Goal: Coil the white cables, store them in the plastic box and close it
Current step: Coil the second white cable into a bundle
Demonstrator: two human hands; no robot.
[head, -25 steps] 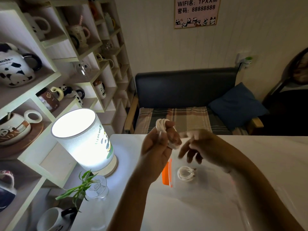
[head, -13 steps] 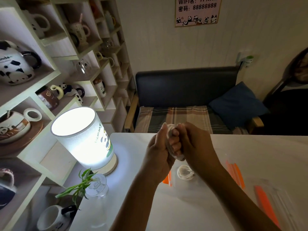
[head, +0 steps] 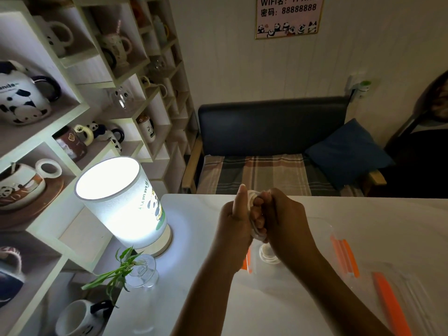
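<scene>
- The pale, smooth surface (head: 363,214) is carrying everything, with the glowing cylindrical panda-print lamp (head: 121,202) standing at its left edge as the landmark.
- The clear plastic box with orange clips (head: 298,270) is sitting open to the right of the lamp; its clear lid with an orange clip (head: 397,299) is lying further right still, so closing is still to come.
- The left hand (head: 232,229) and right hand (head: 286,226) have closed together since a second ago, when the right was hanging open beside the left; both are now clenching the white cable bundle (head: 254,214) above the box, which suggests this coil is being finished.
- One small coiled white cable (head: 266,254) is already lying inside the box, directly under the hands.
</scene>
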